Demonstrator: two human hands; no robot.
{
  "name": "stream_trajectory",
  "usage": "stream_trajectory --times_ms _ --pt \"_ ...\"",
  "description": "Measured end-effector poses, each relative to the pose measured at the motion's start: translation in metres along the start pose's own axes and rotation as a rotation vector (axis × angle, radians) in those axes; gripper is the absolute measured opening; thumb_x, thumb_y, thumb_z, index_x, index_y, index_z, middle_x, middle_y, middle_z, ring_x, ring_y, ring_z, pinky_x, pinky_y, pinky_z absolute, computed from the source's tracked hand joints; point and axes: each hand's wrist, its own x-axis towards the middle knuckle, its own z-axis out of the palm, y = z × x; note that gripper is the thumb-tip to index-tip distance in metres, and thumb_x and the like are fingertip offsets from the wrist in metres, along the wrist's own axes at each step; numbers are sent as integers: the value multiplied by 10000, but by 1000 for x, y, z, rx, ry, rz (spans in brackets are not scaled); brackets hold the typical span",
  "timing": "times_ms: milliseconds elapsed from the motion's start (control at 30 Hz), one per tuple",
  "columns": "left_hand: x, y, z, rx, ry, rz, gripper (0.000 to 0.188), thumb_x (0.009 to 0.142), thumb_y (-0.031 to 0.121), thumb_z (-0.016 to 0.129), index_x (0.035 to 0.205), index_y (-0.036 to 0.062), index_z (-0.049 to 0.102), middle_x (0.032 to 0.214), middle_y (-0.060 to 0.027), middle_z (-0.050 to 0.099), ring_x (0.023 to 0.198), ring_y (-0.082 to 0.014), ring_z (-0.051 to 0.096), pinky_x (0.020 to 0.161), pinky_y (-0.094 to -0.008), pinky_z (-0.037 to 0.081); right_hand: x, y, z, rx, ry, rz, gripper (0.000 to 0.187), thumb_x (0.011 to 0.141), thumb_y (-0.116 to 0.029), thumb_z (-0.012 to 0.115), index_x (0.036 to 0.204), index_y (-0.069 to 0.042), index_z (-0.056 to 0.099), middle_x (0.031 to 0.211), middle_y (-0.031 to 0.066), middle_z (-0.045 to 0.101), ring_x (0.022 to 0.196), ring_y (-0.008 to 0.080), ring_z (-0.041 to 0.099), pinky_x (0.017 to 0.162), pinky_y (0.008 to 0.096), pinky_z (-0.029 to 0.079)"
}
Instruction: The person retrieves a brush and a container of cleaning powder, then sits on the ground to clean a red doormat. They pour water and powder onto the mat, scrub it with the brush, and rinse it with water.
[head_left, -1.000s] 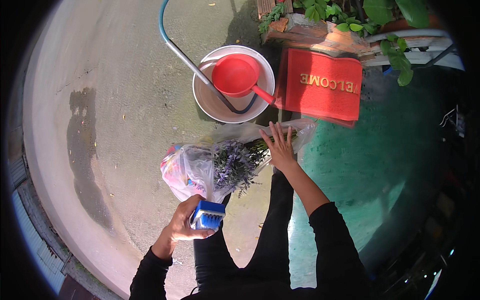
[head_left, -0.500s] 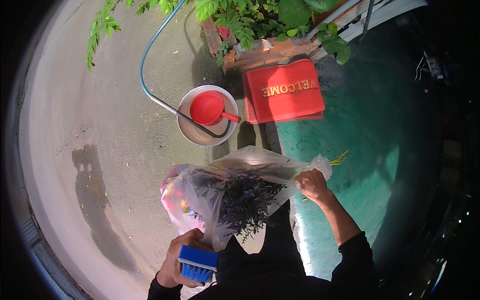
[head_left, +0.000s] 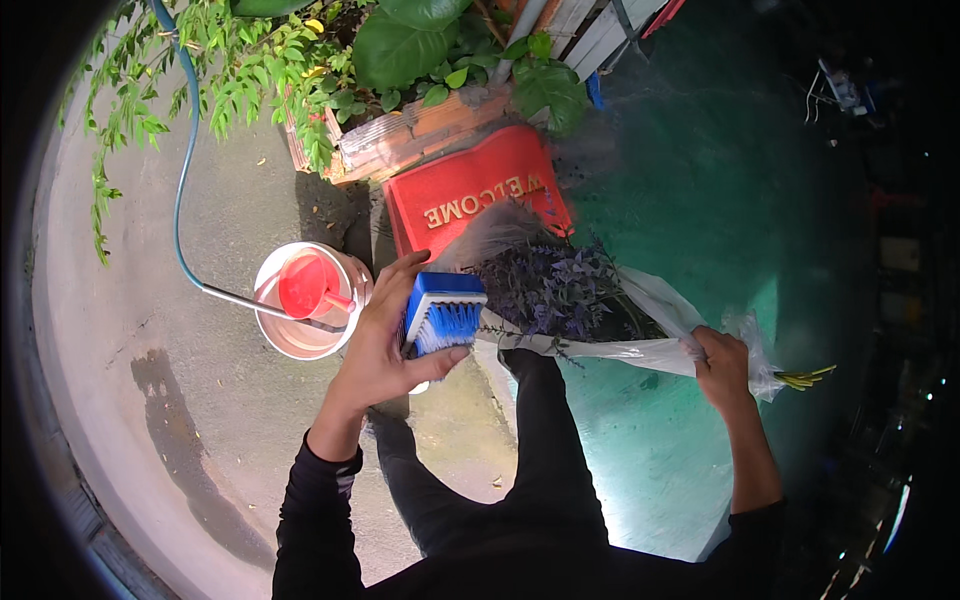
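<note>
My left hand [head_left: 372, 345] grips a blue scrub brush [head_left: 447, 308] with blue and white bristles, its thumb along the bristle side. Out to the right, my right hand [head_left: 724, 362] is closed round the gathered plastic near the stem end of a bouquet of purple flowers [head_left: 555, 285]. Clear plastic wrap [head_left: 650, 355] surrounds the bouquet, and yellow-green stems poke out past my right hand. The flower heads lie in the air just right of the brush, in front of a red doormat [head_left: 470, 200]; whether they touch the brush I cannot tell.
A white bucket [head_left: 290, 343] at the left holds a red dipper [head_left: 303, 282]. The end of a blue hose [head_left: 183, 190] lies in it. Beyond the mat stands a brick planter [head_left: 425, 130] with leafy plants [head_left: 405, 50]. Grey concrete meets green floor beneath me.
The bouquet has swung right and away from me, with my right hand further right. My left hand has risen forward with the brush, turning it. The view has shifted; bucket and mat now appear further left.
</note>
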Motion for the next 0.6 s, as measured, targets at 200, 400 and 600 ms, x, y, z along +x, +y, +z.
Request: stream_trajectory --times_ms 200,400,600 --pt "60 -14 86 150 42 -74 555 600 250 767 1048 7 547 1267 -190 431 1227 -373 352 1006 -418 299 80 148 -3 -5 107 291 170 829 -180 558 785 -17 546 680 176 565 672 373 539 579 444 385" --pt "24 -49 110 143 35 -271 618 622 293 760 1083 -35 512 1202 -185 480 1203 -364 384 984 -418 329 159 316 32 189 508 574 330 812 -237 545 1071 -41 605 936 221 624 868 377 587 744 417 440" --pt "-73 -146 129 107 234 -685 517 644 236 733 1041 -33 537 1053 -187 538 967 -339 539 842 -367 428 275 341 41 78 678 764 415 801 -367 541 1024 -31 640 996 180 630 943 347 590 812 399 452"
